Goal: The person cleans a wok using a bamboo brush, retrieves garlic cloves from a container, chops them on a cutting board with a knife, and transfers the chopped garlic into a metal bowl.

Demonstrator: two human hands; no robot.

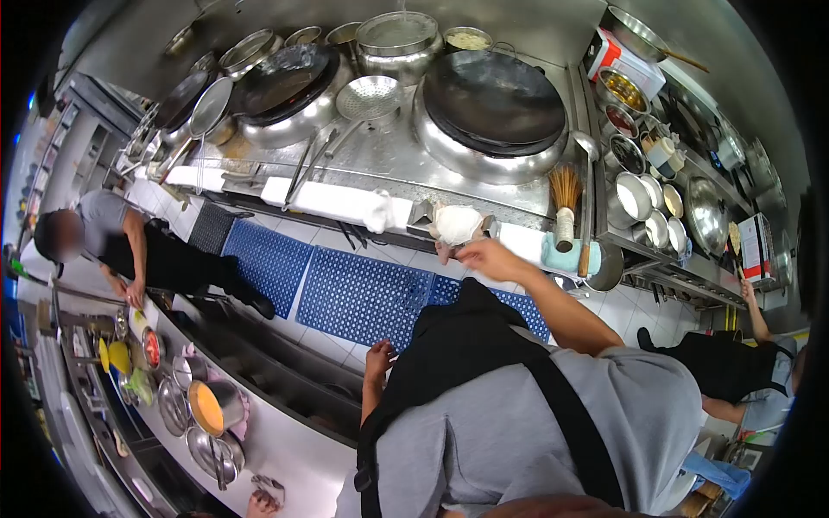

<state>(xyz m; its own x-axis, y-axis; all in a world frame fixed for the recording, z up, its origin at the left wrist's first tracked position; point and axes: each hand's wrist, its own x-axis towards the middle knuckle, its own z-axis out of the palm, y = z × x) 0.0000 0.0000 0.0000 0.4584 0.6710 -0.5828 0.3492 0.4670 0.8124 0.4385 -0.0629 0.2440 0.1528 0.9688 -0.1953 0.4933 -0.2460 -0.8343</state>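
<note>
My right hand (490, 261) is at the front rail of the stove, its fingers loosely bent and nothing visible in them. Just beyond its fingertips a bunched white cloth (458, 224) lies on the rail; I cannot tell whether they touch. My left hand (379, 359) hangs low by the black apron (458, 345), fingers loosely curled, holding nothing I can see. In front of me sits a large black wok (494, 99) on a steel burner ring. A bamboo wok brush (565, 207) and a long-handled ladle (587, 173) are right of it.
A steel skimmer (370, 97) and another wok (289, 82) are to the left. Seasoning bowls (623, 91) fill the right-hand shelf. Behind me, a counter (298, 462) holds a pot of orange liquid (209, 406). Co-workers stand left (129, 242) and right (734, 371). Blue mats (358, 293) cover the floor.
</note>
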